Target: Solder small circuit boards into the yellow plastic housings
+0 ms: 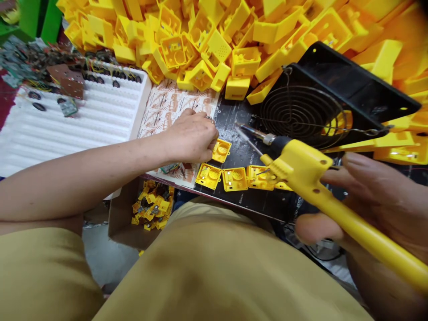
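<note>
My left hand is closed, knuckles up, at the left edge of a small open yellow housing; its fingertips are hidden, so what it grips cannot be made out. My right hand is wrapped round a yellow soldering gun, whose metal tip points left over the black bench surface. Below my left hand, a row of open yellow housings lies along the front edge of the bench. Some show small metal contacts inside. The gun's front partly covers the right end of this row.
A big heap of yellow housings fills the back. A black fan with a wire guard stands tilted at the right. White foam tray with small parts lies left; a cardboard box of yellow pieces is below the bench.
</note>
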A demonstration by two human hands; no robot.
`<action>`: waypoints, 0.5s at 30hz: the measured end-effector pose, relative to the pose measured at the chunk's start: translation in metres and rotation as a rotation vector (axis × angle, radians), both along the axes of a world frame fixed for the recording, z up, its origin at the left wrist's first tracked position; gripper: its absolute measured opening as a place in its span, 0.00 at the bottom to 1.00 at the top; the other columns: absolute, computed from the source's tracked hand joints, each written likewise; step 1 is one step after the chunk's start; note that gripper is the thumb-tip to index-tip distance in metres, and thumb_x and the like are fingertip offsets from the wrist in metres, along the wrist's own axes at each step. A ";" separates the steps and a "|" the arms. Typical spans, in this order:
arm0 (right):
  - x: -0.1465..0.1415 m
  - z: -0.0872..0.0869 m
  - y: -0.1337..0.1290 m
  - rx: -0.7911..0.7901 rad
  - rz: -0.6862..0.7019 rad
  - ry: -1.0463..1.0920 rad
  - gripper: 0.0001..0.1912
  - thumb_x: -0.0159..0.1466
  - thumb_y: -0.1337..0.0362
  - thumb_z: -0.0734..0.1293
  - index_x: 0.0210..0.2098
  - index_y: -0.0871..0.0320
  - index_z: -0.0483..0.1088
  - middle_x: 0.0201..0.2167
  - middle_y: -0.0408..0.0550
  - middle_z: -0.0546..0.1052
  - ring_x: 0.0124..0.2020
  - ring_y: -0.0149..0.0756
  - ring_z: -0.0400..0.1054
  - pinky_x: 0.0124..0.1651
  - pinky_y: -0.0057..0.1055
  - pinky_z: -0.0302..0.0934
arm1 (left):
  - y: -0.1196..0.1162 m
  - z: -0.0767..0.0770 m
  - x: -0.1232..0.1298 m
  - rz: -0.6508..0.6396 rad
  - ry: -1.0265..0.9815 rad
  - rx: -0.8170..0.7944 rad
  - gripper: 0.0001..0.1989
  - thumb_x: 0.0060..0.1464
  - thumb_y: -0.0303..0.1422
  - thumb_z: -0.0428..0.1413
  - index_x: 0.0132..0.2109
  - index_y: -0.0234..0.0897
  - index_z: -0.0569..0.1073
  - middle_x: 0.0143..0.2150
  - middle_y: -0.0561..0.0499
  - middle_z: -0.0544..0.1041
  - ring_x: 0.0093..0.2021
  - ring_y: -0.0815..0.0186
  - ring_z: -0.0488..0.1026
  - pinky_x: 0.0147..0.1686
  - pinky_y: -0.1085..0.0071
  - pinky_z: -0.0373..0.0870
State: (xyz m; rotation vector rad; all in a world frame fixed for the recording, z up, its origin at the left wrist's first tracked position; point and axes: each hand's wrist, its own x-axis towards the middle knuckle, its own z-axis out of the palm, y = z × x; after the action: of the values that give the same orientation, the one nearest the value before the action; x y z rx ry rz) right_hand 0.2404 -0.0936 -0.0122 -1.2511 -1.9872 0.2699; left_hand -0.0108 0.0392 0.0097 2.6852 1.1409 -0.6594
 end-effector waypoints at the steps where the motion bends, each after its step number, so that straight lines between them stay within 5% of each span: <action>1: -0.001 0.002 0.000 0.020 0.044 -0.033 0.38 0.59 0.48 0.71 0.66 0.45 0.58 0.40 0.46 0.79 0.35 0.40 0.76 0.38 0.35 0.74 | 0.000 0.000 0.000 0.002 0.001 0.002 0.11 0.51 0.32 0.54 0.36 0.36 0.80 0.35 0.46 0.79 0.47 0.56 0.72 0.48 0.61 0.63; 6: -0.007 0.005 0.004 0.071 0.116 -0.172 0.36 0.65 0.52 0.66 0.68 0.53 0.54 0.37 0.48 0.78 0.31 0.35 0.74 0.36 0.31 0.70 | 0.001 -0.002 -0.002 0.024 -0.019 0.007 0.11 0.51 0.33 0.54 0.36 0.37 0.80 0.37 0.47 0.79 0.47 0.56 0.72 0.49 0.62 0.63; 12: 0.002 -0.012 0.000 0.064 0.017 -0.107 0.34 0.64 0.45 0.65 0.66 0.47 0.57 0.45 0.49 0.78 0.35 0.42 0.77 0.30 0.37 0.73 | 0.000 -0.001 -0.007 0.062 -0.062 -0.010 0.12 0.53 0.32 0.53 0.38 0.38 0.80 0.39 0.48 0.80 0.49 0.56 0.73 0.51 0.61 0.63; 15: -0.007 -0.004 -0.005 -0.027 -0.029 -0.004 0.29 0.63 0.46 0.67 0.62 0.43 0.63 0.46 0.47 0.79 0.38 0.43 0.77 0.31 0.38 0.74 | -0.001 -0.003 -0.012 0.097 -0.108 -0.020 0.12 0.54 0.33 0.52 0.39 0.38 0.80 0.40 0.48 0.81 0.48 0.57 0.74 0.52 0.61 0.64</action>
State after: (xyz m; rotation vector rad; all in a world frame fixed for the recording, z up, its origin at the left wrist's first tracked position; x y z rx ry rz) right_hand 0.2331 -0.0982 -0.0164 -1.2980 -1.9734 0.2812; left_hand -0.0232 0.0386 0.0065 2.5954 1.2200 -0.5006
